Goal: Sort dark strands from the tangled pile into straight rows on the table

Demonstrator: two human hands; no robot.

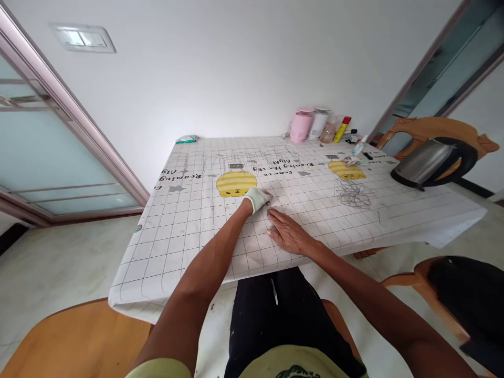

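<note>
Left hand [259,199] and right hand [289,233] touch one tablecloth [165,262]; it bears one kettle [421,161].

There is one white cloth table cover with black squares [189,220]. It has two big yellow striped round animals [236,184]. There is one shiny silver and black metal kettle [427,160], one messy grey wire pile [355,195], one pale cloth glove [258,198], two flat white wall switches [83,38], and at least three brown wooden chairs [79,338].
</note>
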